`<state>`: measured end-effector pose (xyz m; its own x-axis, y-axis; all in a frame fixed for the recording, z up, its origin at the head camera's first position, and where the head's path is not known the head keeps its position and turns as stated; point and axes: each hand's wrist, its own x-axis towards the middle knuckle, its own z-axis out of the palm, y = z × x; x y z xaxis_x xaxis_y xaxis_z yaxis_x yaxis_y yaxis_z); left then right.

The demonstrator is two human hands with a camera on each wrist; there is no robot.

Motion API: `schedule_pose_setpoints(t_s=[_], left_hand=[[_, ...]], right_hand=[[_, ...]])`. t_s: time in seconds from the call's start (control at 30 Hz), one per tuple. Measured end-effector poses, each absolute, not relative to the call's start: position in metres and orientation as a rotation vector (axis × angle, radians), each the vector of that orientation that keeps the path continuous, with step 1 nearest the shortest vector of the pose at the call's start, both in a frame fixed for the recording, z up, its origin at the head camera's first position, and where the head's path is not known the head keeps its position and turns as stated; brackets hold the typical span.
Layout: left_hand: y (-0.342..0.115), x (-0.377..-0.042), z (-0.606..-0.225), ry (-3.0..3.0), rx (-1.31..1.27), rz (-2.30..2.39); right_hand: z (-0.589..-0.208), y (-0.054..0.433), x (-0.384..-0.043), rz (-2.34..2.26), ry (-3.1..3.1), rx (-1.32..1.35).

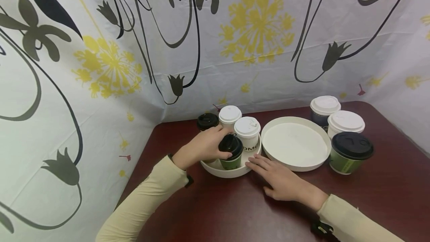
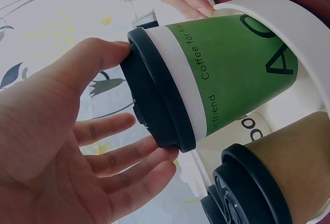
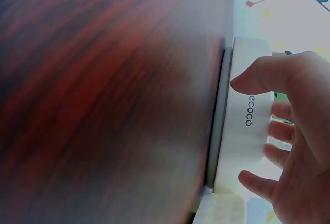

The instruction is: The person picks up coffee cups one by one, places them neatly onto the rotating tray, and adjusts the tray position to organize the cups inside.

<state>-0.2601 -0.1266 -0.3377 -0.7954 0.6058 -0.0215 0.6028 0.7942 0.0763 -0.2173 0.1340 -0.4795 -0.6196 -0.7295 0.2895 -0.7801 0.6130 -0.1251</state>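
Observation:
My left hand holds a green paper coffee cup by its black lid, thumb on one side and fingertips on the other. The cup stands at the near side of the left round white tray. Two white-lidded cups and a brown cup with a black lid share that tray. My right hand has its fingers spread, with the fingertips at the tray's right front rim. In the right wrist view the fingers reach around the printed side wall.
A second round white tray sits close on the right. Beyond its right edge stand two white-lidded cups and a large green cup with a black lid. A patterned cloth hangs behind the dark red table.

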Motion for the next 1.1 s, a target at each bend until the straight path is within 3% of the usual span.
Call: schedule_pose_setpoints(t_s=[1.1], left_hand=[[-0.1278, -0.2654, -0.3475, 2.894, 0.958, 0.114]], right_hand=[[-0.4808, 0.1334, -0.2166, 0.377, -2.635, 1.242]])
